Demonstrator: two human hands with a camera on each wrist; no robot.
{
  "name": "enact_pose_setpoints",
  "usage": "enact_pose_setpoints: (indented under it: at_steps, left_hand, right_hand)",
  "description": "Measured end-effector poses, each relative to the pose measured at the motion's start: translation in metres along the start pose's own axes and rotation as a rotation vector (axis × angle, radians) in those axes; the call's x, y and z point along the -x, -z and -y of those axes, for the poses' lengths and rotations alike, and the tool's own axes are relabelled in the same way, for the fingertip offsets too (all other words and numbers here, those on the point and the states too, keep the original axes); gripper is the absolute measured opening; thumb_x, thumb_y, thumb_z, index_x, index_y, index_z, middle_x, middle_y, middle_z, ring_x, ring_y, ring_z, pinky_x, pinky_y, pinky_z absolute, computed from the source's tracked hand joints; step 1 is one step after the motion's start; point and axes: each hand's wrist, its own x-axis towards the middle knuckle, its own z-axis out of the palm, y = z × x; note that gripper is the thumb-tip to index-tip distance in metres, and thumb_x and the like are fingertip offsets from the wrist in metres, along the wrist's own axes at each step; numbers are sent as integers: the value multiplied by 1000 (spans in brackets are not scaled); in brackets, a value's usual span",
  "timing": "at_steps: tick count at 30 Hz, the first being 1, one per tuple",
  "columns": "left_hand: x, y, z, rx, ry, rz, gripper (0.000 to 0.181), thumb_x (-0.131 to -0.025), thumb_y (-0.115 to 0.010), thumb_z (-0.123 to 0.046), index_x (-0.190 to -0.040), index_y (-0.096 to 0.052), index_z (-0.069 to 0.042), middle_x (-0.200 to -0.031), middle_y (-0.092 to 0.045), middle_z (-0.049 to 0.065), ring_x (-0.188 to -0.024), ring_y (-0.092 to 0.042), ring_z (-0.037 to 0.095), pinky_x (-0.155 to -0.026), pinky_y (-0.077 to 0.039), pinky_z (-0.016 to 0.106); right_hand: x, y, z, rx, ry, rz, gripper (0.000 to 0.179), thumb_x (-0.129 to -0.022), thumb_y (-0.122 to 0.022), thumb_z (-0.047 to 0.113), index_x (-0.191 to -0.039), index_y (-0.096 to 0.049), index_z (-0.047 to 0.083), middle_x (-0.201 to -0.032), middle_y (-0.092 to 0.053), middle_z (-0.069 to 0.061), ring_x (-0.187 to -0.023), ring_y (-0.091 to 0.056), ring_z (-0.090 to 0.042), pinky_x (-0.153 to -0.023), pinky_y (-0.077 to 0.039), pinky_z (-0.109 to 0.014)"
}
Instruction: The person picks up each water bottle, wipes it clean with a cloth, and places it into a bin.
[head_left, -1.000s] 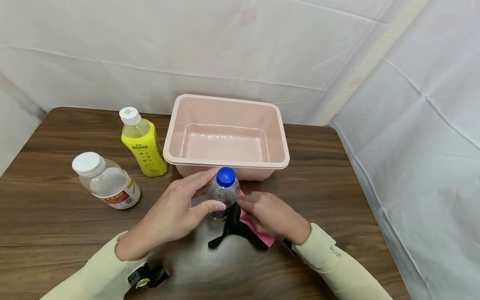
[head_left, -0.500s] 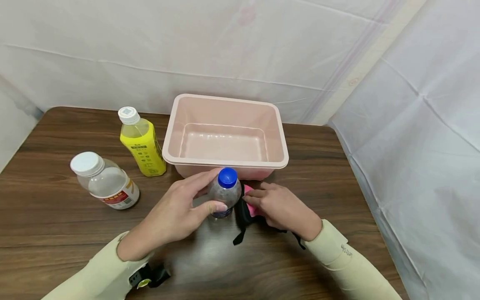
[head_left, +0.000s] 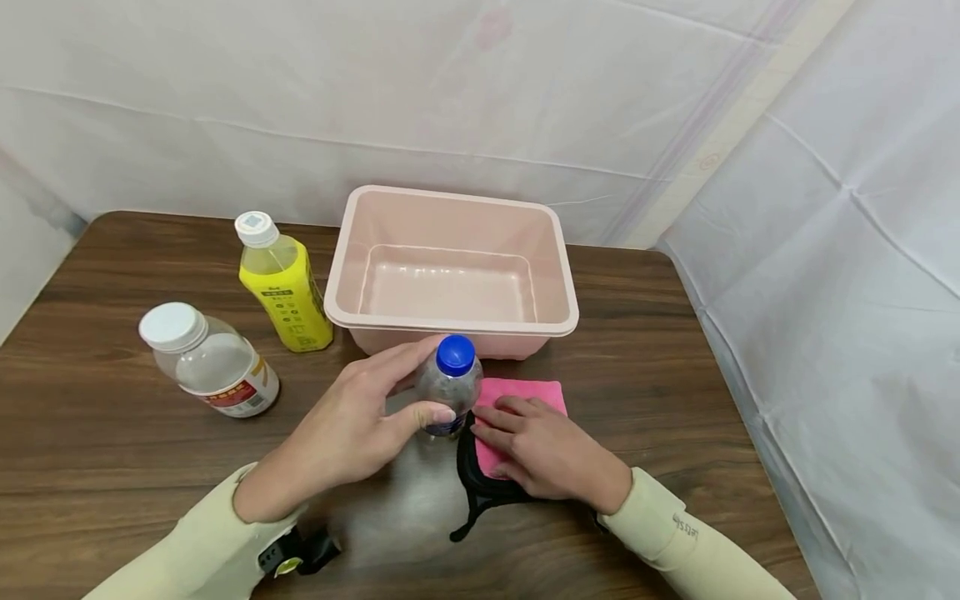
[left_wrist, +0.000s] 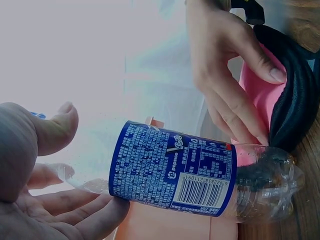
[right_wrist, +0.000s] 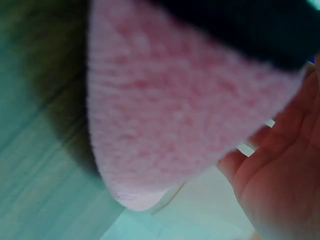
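My left hand (head_left: 367,417) grips a clear plastic bottle (head_left: 450,387) with a blue cap, upright before the pink basin. Its blue label (left_wrist: 172,167) shows in the left wrist view. To the right, my right hand (head_left: 543,446) rests its fingers on a pink fuzzy cloth (head_left: 528,388). Black fabric (head_left: 472,471) with a thin strap edges the cloth's near left side, beside the bottle's base. In the left wrist view, the thumb and fairly straight fingers touch the pink cloth (left_wrist: 250,85). The cloth (right_wrist: 185,100) fills much of the right wrist view, blurred.
A pink plastic basin (head_left: 450,323) stands behind the bottle. Left of it are a yellow-labelled bottle (head_left: 288,304) and a wide clear bottle (head_left: 213,367) with a white cap. White sheeting (head_left: 840,275) hangs behind and beside the wooden table (head_left: 637,333).
The pink cloth and black fabric have shifted on the table; more pink now shows, and the strap points toward the front. My right fingers lie flatter on the cloth. The left hand and bottle stay put.
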Motion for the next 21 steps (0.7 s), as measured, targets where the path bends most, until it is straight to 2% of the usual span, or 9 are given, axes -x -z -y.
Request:
enact_pose_setpoints:
  at_steps: [4, 10, 16, 21]
  left_hand:
    - [0, 1, 0, 3, 1, -3, 69, -91, -81, -24, -152, -52, -10, -143, -67, 8, -124, -69, 26, -99, -60, 47]
    - [-1, 0, 1, 3, -14, -9, 69, -91, -82, -23, -152, -53, -12, -142, -67, 7, -124, -69, 25, -99, -60, 47]
    - [0, 0, 1, 11, -16, -7, 68, -91, -81, -23, -152, -53, -13, -141, -68, 7, -124, -69, 25, -98, -60, 46]
    - [0, 0, 1, 5, -6, 3, 68, -91, -81, -24, -152, -53, -12, -142, -67, 8, -125, -69, 26, -99, -60, 47]
  right_hand:
    - [5, 0, 2, -7, -31, -11, 58, -101, -65, 48, -149, -59, 16, -158, -55, -3, -145, -52, -27, -119, -46, -45]
    - [9, 6, 1, -61, -58, -59, 64, -104, -56, 54, -155, -51, 15, -167, -41, -7, -158, -34, -27, -127, -35, -45]
    - [12, 15, -3, -51, -43, -159, 73, -102, -57, 59, -159, -44, 15, -171, -32, -6, -162, -23, -29, -131, -27, -48]
    - [15, 24, -5, -39, -51, -214, 77, -100, -59, 60, -160, -41, 15, -173, -30, -7, -163, -20, -29, -130, -28, -50]
